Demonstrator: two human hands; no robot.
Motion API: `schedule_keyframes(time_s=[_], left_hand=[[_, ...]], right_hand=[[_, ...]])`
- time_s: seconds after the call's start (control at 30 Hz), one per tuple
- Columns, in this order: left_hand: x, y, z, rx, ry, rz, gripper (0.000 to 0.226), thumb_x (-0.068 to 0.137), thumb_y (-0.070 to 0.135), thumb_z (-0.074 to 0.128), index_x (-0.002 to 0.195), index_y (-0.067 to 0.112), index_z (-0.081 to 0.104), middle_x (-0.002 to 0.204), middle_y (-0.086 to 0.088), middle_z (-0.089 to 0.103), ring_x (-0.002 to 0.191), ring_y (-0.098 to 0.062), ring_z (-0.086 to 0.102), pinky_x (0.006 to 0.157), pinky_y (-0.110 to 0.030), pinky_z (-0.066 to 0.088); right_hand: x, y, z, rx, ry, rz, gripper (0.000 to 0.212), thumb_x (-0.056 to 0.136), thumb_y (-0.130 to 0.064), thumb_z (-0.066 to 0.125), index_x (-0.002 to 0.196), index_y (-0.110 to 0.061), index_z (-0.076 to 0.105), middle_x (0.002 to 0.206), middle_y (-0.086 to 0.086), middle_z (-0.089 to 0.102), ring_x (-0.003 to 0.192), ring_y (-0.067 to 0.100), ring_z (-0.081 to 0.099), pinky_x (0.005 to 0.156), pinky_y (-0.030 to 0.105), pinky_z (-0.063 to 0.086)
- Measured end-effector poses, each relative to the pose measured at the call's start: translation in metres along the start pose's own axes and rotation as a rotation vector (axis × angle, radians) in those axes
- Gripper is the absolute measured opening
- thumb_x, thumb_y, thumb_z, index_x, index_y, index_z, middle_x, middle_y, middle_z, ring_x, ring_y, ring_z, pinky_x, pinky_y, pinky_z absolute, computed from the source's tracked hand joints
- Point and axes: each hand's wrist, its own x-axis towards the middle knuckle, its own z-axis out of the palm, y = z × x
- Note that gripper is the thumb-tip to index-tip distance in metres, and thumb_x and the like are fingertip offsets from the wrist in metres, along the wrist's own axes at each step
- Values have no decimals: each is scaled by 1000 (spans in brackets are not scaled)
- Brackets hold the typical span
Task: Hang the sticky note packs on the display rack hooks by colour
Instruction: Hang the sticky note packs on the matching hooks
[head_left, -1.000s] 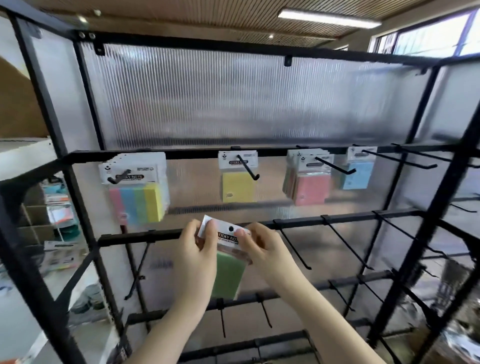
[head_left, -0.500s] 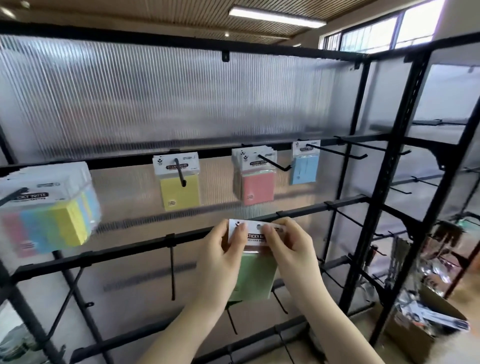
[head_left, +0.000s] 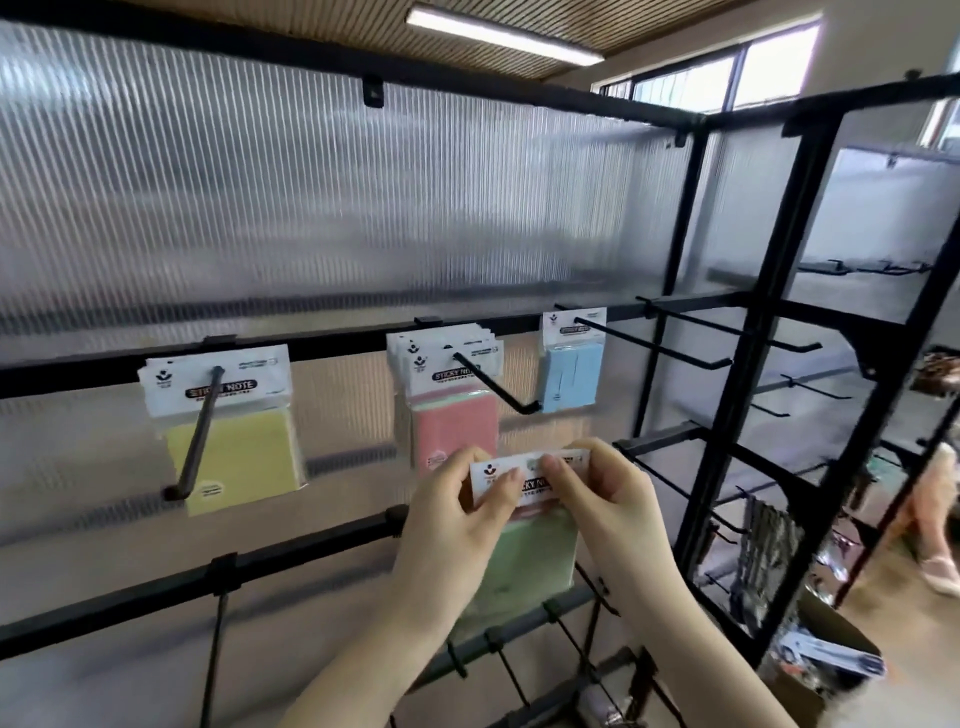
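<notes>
Since half a second ago, both my hands have carried the green pack (head_left: 524, 566) to the right along the rack (head_left: 332, 348), so it now sits just below the pink packs (head_left: 451, 400). My left hand (head_left: 452, 540) and right hand (head_left: 613, 509) each pinch its white header card between thumb and fingertips. Up and left of my fingers hangs the yellow pack (head_left: 234, 431); up and right, the blue pack (head_left: 571, 374). Bare hooks (head_left: 685, 353) jut out further right.
</notes>
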Motion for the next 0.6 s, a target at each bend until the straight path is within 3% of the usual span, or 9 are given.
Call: schedule_keyframes(time_s=[0.1,0.23,0.33,0.4,0.5,0.6], left_hand=[[13,-7,13,5,-10,3,26,87,35,59,83,9,59,67,-10,59,62,-22,55,57,-28,42],[26,-6,41,13,-33,0,19,90,28,60,76,14,57,57,7,51,54,-4,47,53,-14,35],[36,-5,67,29,-59,17,22,91,26,58,71,19,53,55,7,44,52,-5,40,52,-16,32],[41,-4,86,21,-46,19,23,91,25,58,70,17,53,55,7,42,52,-6,39,51,-17,31],[50,0,119,6,-14,15,23,91,26,59,71,18,52,55,4,42,52,-8,38,52,-19,31],[58,6,154,-19,0,16,24,92,29,59,73,16,52,55,4,41,52,-9,38,52,-19,31]], right_hand=[[10,9,-9,21,36,1,29,79,-47,69,76,-18,66,74,28,56,65,40,54,61,49,45],[20,20,-31,60,73,3,18,81,-37,64,76,-20,67,73,22,62,67,41,56,63,43,46],[30,29,-55,50,78,-27,15,84,-29,64,73,-19,66,65,18,60,58,28,51,57,28,43],[37,34,-71,59,76,-56,14,86,-19,65,73,-13,65,57,9,56,53,11,48,52,16,39],[50,36,-101,59,66,-100,20,85,-25,68,72,-12,63,53,1,56,50,2,47,49,11,36],[63,40,-136,29,58,-176,13,81,-29,65,70,-23,62,54,-9,58,49,2,47,48,12,35]])
